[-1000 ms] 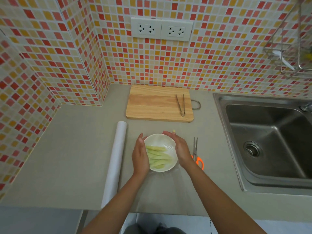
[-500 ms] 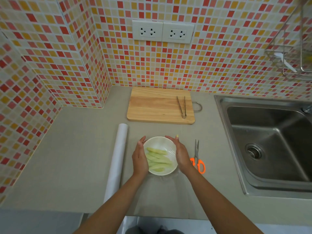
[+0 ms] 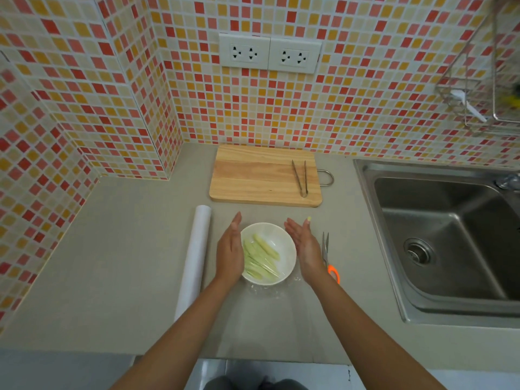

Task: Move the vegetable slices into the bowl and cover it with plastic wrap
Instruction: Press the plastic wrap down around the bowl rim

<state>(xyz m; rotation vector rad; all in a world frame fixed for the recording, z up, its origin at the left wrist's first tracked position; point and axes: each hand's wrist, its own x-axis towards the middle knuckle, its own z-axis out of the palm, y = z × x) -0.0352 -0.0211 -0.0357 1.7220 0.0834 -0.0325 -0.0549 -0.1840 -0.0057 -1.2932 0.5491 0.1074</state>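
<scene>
A white bowl [image 3: 281,243] sits on the grey counter and holds several pale green vegetable slices [image 3: 260,258]. Clear plastic wrap [image 3: 264,289] is stretched over the bowl and crinkles on the counter at its near side. My left hand [image 3: 229,253] lies flat with straight fingers against the bowl's left side. My right hand [image 3: 305,249] is flat with straight fingers just off the bowl's right side, a small gap showing at the fingertips. Left of my left hand lies the white roll of plastic wrap [image 3: 194,260].
A wooden cutting board [image 3: 253,175] with metal tongs [image 3: 300,178] lies behind the bowl. Orange-handled scissors [image 3: 327,257] lie right of my right hand. A steel sink [image 3: 444,235] fills the right side. Tiled walls close the back and left.
Both hands have straightened and eased outward from the bowl's sides; before, they cupped it closely. The bowl stays where it was.
</scene>
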